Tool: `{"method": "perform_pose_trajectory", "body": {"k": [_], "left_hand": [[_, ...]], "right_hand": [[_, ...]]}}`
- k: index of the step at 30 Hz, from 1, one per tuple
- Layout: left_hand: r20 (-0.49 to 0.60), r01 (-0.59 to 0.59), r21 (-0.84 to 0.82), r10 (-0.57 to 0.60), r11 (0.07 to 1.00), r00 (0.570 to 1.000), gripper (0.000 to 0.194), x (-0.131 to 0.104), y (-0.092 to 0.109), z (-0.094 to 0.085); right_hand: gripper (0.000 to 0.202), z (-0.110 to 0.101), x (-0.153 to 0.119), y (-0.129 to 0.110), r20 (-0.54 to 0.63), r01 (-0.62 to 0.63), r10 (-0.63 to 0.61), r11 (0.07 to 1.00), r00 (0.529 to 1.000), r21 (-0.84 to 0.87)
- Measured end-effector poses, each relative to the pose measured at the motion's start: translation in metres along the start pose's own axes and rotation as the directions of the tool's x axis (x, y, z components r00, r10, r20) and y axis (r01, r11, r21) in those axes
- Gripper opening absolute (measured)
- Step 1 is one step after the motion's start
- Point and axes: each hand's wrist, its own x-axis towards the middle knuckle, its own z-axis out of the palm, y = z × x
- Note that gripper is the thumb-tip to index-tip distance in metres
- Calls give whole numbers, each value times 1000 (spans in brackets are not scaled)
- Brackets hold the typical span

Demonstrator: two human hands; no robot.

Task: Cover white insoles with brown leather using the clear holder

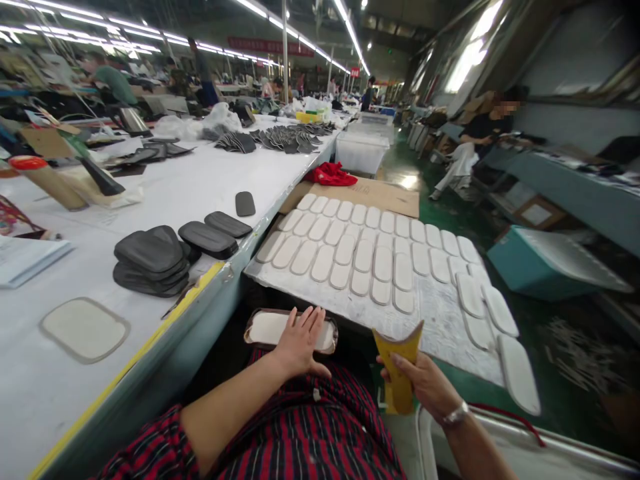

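My left hand (303, 343) lies flat, fingers stretched, on the right part of a white oval pad with a dark rim (267, 328), which rests at my lap. In my right hand (417, 377) is a yellow tool with a curved, pointed top edge (400, 347), held upright just right of my lap. Rows of white oval pads (325, 262) cover a grey board (430, 313) ahead of me, some overlapping. On the white table (165, 180) at the left are stacked black oval pieces (150, 253) and one flat light oval piece (85, 330).
The table's yellow-taped edge (135, 363) runs along my left. A red cloth (333, 175) and cardboard (380, 195) lie beyond the board. A teal bin (545, 263) stands right on the green floor. A seated person (487, 133) is farther back.
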Motion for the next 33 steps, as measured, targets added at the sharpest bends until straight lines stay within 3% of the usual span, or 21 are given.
{"method": "perform_pose_trajectory", "body": {"k": [4, 8, 10, 12, 14, 16, 17, 20, 23, 27, 33], "left_hand": [[69, 73, -33, -70, 997, 995, 117, 15, -1, -4], [113, 31, -65, -24, 997, 993, 105, 18, -6, -10], [132, 5, -96, 8, 995, 991, 102, 17, -11, -13], [150, -11, -124, 30, 992, 988, 100, 18, -15, -15], [186, -18, -132, 42, 991, 982, 99, 18, -16, -17], [225, -27, -125, 55, 992, 973, 100, 19, -16, -20], [244, -33, -122, 62, 992, 968, 99, 20, -16, -21], [287, -46, -130, 82, 991, 955, 100, 22, -15, -25], [299, -30, -149, 74, 988, 951, 113, 26, -17, -28], [330, -19, -132, 62, 991, 942, 123, 35, -19, -26], [358, -31, -100, 65, 995, 931, 122, 39, -19, -25]], "right_hand": [[37, 5, 10, 16, 96, -46, 68, 977, 993, -209], [39, 15, 26, 20, 160, -15, 84, 921, 983, -389], [40, 17, 36, 15, 132, -7, 90, 849, 987, -528], [46, 19, 49, 9, 97, 38, 47, 691, 994, -722], [53, 23, 64, 3, 147, 141, -22, 445, 989, -884], [52, 30, 80, -2, 236, 238, -39, 254, 971, -938], [50, 33, 88, -4, 264, 265, -34, 206, 964, -942], [49, 45, 106, -7, 279, 280, -25, 152, 960, -948], [55, 55, 114, -8, 243, 246, -46, 91, 969, -965], [56, 64, 114, -11, 180, 184, -101, 34, 978, -982], [55, 72, 108, -13, 139, 140, -163, -2, 977, -990]]}}
